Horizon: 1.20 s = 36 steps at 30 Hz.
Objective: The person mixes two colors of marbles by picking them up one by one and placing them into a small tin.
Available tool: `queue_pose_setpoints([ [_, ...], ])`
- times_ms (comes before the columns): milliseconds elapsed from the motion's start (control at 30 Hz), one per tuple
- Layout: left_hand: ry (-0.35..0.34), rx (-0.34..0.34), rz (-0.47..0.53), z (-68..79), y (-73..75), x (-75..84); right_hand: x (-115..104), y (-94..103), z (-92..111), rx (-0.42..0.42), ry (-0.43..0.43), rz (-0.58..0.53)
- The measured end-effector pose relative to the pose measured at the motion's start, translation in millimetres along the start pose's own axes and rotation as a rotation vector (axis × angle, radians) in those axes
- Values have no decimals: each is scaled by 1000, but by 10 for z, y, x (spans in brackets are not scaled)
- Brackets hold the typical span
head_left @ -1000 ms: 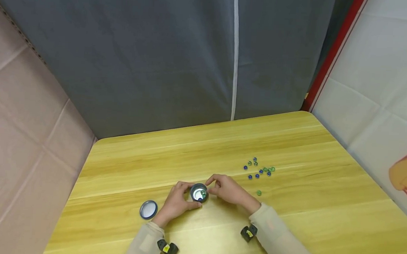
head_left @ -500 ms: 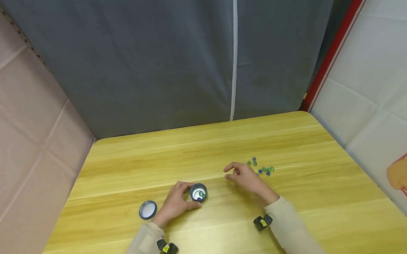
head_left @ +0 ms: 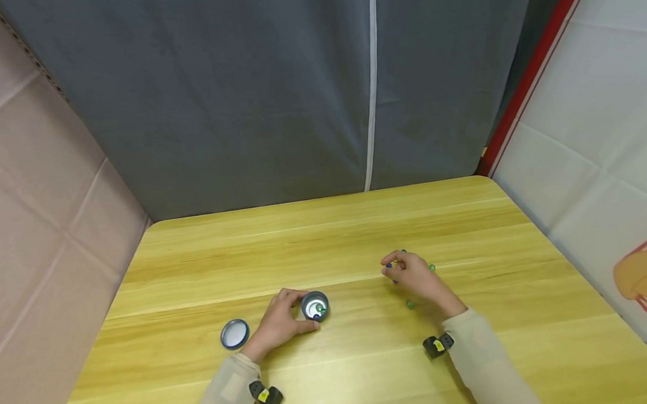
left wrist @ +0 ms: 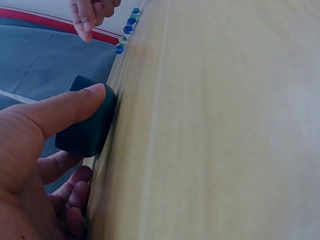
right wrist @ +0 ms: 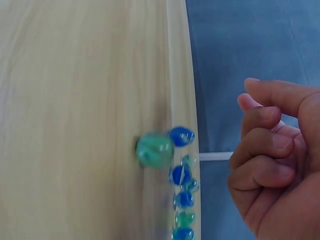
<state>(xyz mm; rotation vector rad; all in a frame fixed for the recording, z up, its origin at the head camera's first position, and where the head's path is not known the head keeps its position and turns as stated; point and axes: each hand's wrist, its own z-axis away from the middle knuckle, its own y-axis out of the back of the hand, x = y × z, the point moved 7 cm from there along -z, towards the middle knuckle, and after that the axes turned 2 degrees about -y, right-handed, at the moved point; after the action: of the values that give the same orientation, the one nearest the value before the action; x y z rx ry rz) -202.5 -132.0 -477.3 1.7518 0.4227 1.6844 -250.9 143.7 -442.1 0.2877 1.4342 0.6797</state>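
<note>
My left hand (head_left: 280,325) grips a small round dark tin (head_left: 327,300) standing on the table, its thumb at the near side and fingers behind. Several green and blue marbles lie inside it. In the left wrist view the thumb lies along the wall of the tin (left wrist: 92,127). My right hand (head_left: 416,277) hovers over loose marbles, fingers partly curled. A blue marble (head_left: 389,266) shows in the gap between its thumb and forefinger. No marble is held in the right wrist view, where a green marble (right wrist: 155,150) lies nearest the camera beside several others.
A round lid (head_left: 234,334) with a blue rim lies left of the tin. A single green marble (head_left: 410,304) sits nearer the front than the group, which the right hand partly hides. Behind the wooden table (head_left: 278,242) hangs a grey curtain (head_left: 252,102).
My right hand has moved from beside the tin rightward and away to the loose marbles. The left hand and the tin have stayed in place.
</note>
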Motion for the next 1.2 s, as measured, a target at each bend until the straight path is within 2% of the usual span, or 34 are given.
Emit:
queue_pose_setpoints([
  [167,-7,-2,1,5,4,-7,57,72,18,22,13,23],
  [633,-8,-10,9,18,-4,21,343,342,43,54,-86,66],
  [900,-1,-12,10,13,-9,5,491,408,42,56,-132,51],
  [1200,1,-12,7,13,-10,9,547,512,67,59,-134,53],
])
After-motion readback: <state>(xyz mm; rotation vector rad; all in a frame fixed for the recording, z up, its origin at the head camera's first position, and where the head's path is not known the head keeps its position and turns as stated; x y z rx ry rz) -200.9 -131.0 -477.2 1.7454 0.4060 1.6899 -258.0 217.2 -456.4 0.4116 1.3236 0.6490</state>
